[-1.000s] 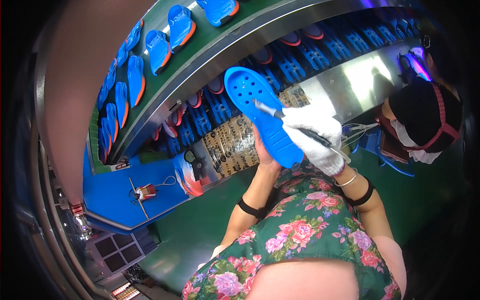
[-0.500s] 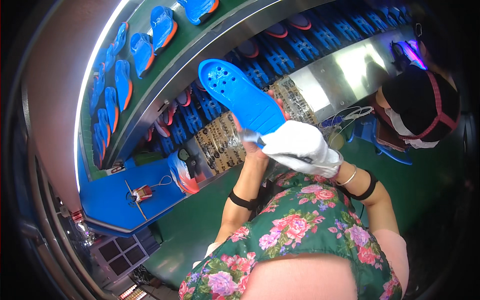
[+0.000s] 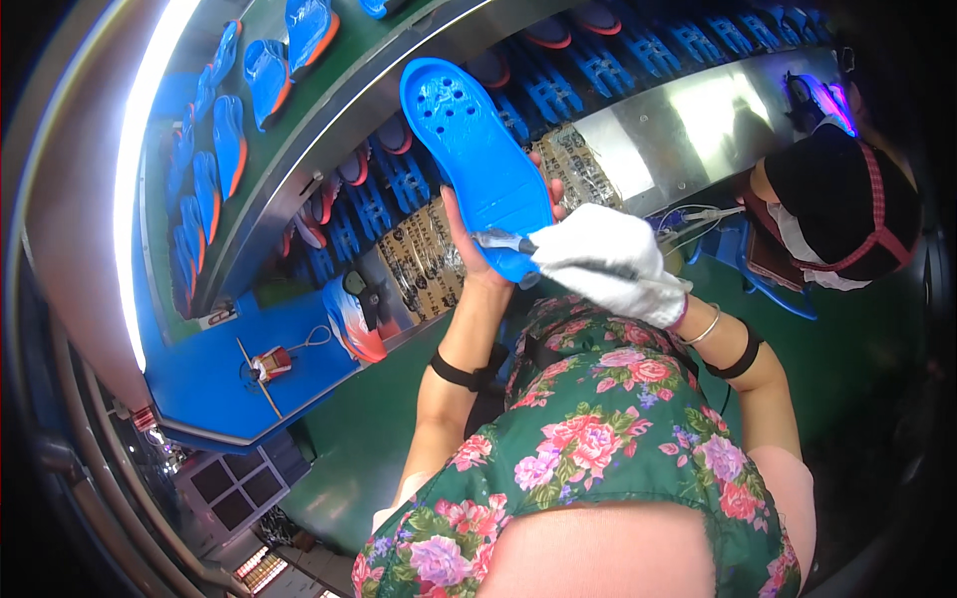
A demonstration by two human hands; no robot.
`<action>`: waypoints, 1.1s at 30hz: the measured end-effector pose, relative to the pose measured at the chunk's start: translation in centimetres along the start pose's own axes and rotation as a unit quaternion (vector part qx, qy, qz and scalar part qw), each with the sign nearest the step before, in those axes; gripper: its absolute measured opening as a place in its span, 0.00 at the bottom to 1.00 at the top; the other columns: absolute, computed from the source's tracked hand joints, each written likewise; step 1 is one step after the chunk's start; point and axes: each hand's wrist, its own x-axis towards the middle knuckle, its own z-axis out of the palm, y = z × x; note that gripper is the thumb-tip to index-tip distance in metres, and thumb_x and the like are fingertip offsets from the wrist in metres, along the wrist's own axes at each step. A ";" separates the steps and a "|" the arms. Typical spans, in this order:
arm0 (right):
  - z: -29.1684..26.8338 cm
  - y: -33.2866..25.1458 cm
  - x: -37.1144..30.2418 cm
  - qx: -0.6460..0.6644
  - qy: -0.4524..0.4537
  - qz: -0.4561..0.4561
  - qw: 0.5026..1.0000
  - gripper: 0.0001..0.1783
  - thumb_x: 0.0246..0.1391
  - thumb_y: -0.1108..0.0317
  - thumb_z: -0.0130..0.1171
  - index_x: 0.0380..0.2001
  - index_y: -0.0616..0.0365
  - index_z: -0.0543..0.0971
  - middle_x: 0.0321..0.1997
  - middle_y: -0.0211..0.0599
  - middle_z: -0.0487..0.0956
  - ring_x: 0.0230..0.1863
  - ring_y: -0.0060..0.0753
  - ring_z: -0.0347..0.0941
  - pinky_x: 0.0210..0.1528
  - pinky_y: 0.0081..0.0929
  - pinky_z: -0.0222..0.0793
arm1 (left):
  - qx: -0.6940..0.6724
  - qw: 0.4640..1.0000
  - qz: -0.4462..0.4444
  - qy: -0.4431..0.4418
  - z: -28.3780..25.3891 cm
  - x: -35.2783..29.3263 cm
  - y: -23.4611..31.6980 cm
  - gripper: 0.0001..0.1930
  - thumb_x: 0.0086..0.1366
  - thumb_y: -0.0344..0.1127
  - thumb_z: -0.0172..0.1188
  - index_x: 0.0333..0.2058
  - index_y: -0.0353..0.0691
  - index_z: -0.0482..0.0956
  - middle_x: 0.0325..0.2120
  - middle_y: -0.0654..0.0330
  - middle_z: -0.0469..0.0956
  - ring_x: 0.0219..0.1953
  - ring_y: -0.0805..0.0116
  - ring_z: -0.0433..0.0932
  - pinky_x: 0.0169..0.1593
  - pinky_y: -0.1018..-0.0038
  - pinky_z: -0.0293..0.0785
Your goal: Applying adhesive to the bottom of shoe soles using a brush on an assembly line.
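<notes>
A blue shoe sole (image 3: 483,164), its wide end pierced by several holes, is held up in front of me with its inner face toward me. My left hand (image 3: 467,244), bare, grips it from beneath near the heel; a thumb and fingertips show at its two edges. My right hand (image 3: 603,261), in a white glove, is closed around a small brush (image 3: 503,240), mostly hidden by the glove. The brush's tip lies over the sole's heel end; whether it touches cannot be made out. The sole's surface looks wet and shiny.
A green belt (image 3: 254,164) at upper left carries several blue and orange soles (image 3: 230,149). Behind a metal rail, blue racks (image 3: 603,70) line a conveyor. Taped cardboard (image 3: 424,261) covers the near ledge. A blue table (image 3: 204,399) stands left; a co-worker (image 3: 832,199) sits right.
The sole has risen and stands more upright. My right hand has moved slightly right, and the brush's tip now shows more clearly over the heel.
</notes>
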 end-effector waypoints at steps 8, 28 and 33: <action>-0.2 0.7 -0.6 0.017 -0.005 0.008 1.000 0.12 0.50 0.72 0.74 0.39 0.54 0.88 0.40 0.38 0.87 0.41 0.34 0.84 0.44 0.31 0.80 | 0.036 0.993 -0.087 -0.070 0.7 0.4 1.3 0.54 0.57 0.67 0.65 0.70 0.35 0.56 0.62 0.46 0.66 0.52 0.44 0.72 0.51 0.51 0.73; -1.0 -1.5 -1.7 -0.072 -0.160 -0.143 0.974 0.17 0.47 0.73 0.74 0.43 0.51 0.87 0.45 0.37 0.87 0.40 0.39 0.83 0.42 0.34 0.79 | 0.157 0.946 -0.275 -0.072 -0.4 2.0 5.2 0.47 0.64 0.63 0.53 0.71 0.31 0.57 0.62 0.33 0.67 0.51 0.36 0.76 0.53 0.48 0.74; -1.3 -0.8 -0.8 -0.141 -0.084 -0.171 0.972 0.19 0.48 0.74 0.72 0.46 0.53 0.86 0.46 0.39 0.86 0.40 0.40 0.83 0.43 0.33 0.79 | 0.096 0.958 -0.256 -0.087 0.5 2.2 4.9 0.42 0.65 0.57 0.53 0.68 0.29 0.62 0.59 0.30 0.71 0.53 0.29 0.78 0.58 0.43 0.75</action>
